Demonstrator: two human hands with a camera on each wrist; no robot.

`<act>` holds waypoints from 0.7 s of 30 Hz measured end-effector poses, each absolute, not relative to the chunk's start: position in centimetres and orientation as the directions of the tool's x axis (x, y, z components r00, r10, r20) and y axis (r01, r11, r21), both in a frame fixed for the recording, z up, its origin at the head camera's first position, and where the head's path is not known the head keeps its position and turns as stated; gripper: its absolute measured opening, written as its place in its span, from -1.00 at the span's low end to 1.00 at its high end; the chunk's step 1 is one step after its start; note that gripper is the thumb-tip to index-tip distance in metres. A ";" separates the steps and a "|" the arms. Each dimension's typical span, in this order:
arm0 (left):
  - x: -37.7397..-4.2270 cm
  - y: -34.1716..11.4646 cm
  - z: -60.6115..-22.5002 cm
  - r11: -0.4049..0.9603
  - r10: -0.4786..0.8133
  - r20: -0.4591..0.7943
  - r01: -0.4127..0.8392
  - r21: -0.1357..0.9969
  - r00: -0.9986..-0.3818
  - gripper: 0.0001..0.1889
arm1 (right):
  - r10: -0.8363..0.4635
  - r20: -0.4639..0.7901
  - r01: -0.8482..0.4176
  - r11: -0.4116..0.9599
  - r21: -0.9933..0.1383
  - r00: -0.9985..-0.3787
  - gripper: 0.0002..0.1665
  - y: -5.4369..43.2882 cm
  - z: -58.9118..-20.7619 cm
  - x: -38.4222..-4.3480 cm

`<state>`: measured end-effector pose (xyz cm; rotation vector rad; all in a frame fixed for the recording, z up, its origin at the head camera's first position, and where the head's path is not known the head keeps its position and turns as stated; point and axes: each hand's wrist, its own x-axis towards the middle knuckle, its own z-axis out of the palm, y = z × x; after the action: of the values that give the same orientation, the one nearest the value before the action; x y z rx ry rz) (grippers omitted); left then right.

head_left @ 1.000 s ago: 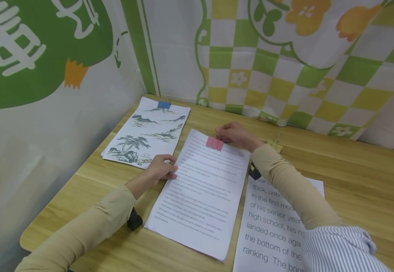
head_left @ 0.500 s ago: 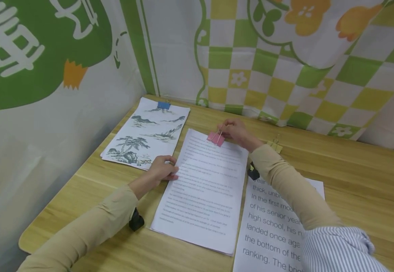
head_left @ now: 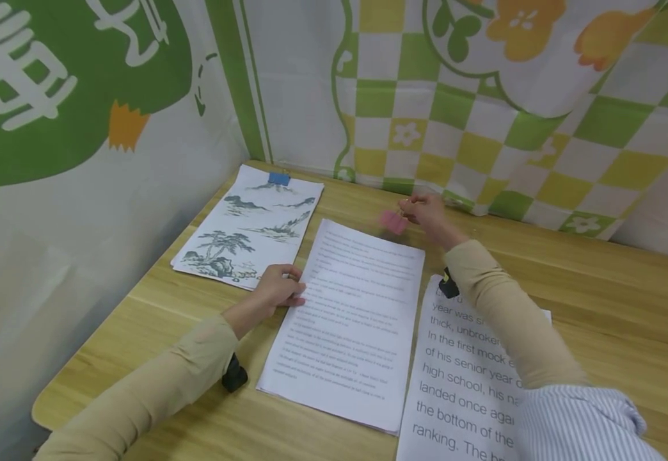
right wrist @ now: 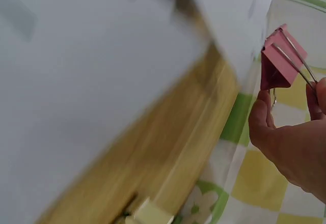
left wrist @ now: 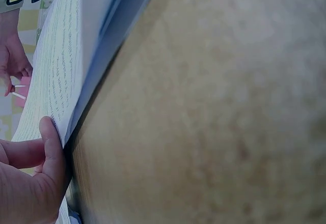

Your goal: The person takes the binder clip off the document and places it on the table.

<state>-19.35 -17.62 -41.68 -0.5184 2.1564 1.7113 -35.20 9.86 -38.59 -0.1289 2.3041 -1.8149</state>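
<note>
A stack of printed paper (head_left: 340, 333) lies in the middle of the wooden table, its top edge bare of any clip. The left hand (head_left: 279, 286) holds the stack's left edge; the left wrist view shows the thumb (left wrist: 49, 132) on the paper's margin. Just beyond the stack's top right, the right hand (head_left: 429, 214) pinches a pink binder clip (head_left: 394, 221) by its wire handles. In the right wrist view the pink clip stands apart from the paper, with thumb and fingers at its handles.
At the far left lies a stack of landscape prints (head_left: 247, 224) with a blue binder clip (head_left: 279, 178). Large-print pages (head_left: 455, 378) lie right of the middle stack, partly under the right forearm. A patterned cloth (head_left: 426, 115) hangs behind the table (head_left: 628, 307).
The pink binder clip has come off the stack's top edge and moved back and to the right with the right hand. The stack has turned slightly; the left hand stays at its edge.
</note>
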 end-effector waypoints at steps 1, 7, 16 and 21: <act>-19.4 -17.6 -41.6 0.207 -0.074 -0.475 -0.480 0.853 -0.877 -0.72 | -0.185 -0.101 0.045 0.284 -0.958 -0.977 -0.78 10.3 -38.6 -35.3; -19.3 -17.6 -41.6 0.199 -0.079 -0.475 -0.481 0.854 -0.876 -0.69 | -0.216 -0.095 -0.032 0.519 -0.854 -0.972 -0.75 12.2 -38.8 -35.2; -19.3 -17.5 -41.9 0.196 -0.092 -0.458 -0.467 0.862 -0.884 -0.65 | -0.271 -0.066 -0.123 0.626 -0.770 -0.960 -0.72 13.8 -39.4 -34.9; -19.3 -17.3 -41.9 0.196 -0.101 -0.422 -0.434 0.879 -0.901 -0.63 | -0.246 -0.076 -0.123 0.700 -0.704 -0.966 -0.72 13.7 -39.4 -34.9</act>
<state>-19.26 -17.25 -41.94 -0.5087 2.2034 1.7633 -34.95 13.73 -39.37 -0.2996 2.7431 -1.1174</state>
